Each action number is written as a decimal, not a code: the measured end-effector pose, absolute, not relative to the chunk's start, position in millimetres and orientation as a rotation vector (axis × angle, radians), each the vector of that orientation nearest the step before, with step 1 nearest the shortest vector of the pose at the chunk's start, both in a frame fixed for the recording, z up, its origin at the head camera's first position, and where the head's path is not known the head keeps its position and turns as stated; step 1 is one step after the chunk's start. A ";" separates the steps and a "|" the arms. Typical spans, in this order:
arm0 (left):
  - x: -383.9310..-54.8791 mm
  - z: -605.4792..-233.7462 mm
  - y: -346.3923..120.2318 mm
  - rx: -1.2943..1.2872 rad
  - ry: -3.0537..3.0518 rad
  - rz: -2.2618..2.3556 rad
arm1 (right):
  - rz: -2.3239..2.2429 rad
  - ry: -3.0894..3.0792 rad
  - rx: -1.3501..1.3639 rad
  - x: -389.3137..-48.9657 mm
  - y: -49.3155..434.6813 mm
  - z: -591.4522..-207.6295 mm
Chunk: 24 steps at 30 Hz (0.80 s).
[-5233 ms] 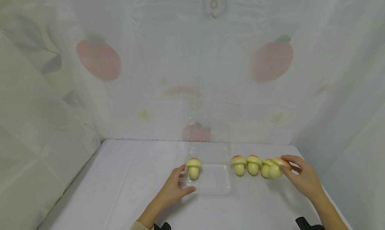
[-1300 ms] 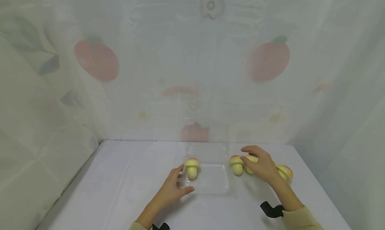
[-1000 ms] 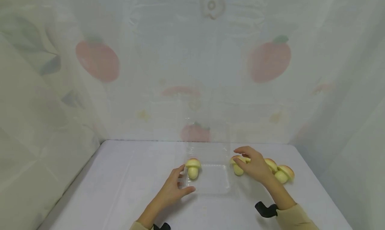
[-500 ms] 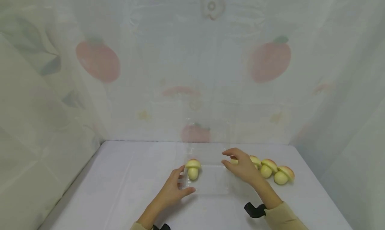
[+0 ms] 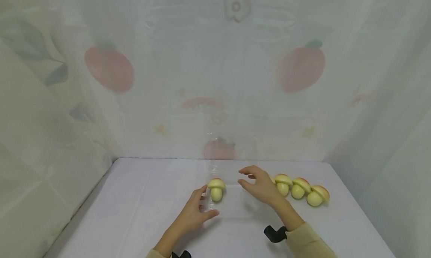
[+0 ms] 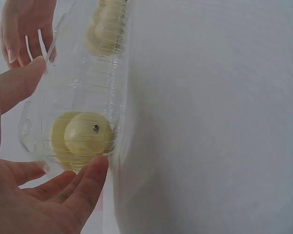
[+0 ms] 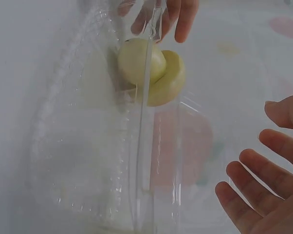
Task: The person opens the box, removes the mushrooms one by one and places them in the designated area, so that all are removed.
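A clear plastic box (image 5: 235, 216) stands on the table with its lid raised at the back. One pale yellow artificial mushroom (image 5: 216, 194), red-tinged on its cap, is in the box's left end. My left hand (image 5: 193, 209) holds that end, thumb (image 6: 25, 78) at one edge and fingertips (image 6: 95, 170) at the other side. My right hand (image 5: 260, 185) is over the right part of the box, fingers apart and holding nothing. In the right wrist view its fingers (image 7: 253, 185) are spread beside the raised lid. Right of the box, a row of artificial mushrooms (image 5: 283, 185) lies partly hidden behind this hand.
The white table (image 5: 148, 198) has a translucent printed curtain (image 5: 168, 82) behind it and at both sides. A black wrist mount (image 5: 275, 233) sticks out from my right sleeve, and another (image 5: 182, 254) shows by the left one.
My right hand earlier held a mushroom at the right end of the row. It has let that go and moved left past the others to over the box. The left hand stays in place.
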<state>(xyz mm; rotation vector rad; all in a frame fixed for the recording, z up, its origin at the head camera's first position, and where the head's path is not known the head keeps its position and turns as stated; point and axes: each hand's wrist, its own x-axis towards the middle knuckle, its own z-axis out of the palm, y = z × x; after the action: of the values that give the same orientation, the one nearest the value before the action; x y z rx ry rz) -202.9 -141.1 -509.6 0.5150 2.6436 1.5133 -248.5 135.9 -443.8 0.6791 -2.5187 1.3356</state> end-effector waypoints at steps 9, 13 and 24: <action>-205.2 -509.4 -142.7 0.484 2.633 1.492 | 1.387 -2.525 0.704 -254.8 117.0 -447.2; -204.9 -510.0 -142.5 0.491 2.636 1.498 | 1.389 -2.540 0.706 -256.5 110.9 -450.8; -204.4 -510.6 -143.6 0.491 2.626 1.495 | 1.441 -2.579 0.695 -259.0 94.7 -463.1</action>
<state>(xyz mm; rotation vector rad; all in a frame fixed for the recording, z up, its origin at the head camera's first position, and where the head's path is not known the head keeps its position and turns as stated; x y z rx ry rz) -204.4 -143.6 -510.6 0.4908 2.6263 1.4953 -259.0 94.7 -463.1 0.6947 -2.5786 1.4414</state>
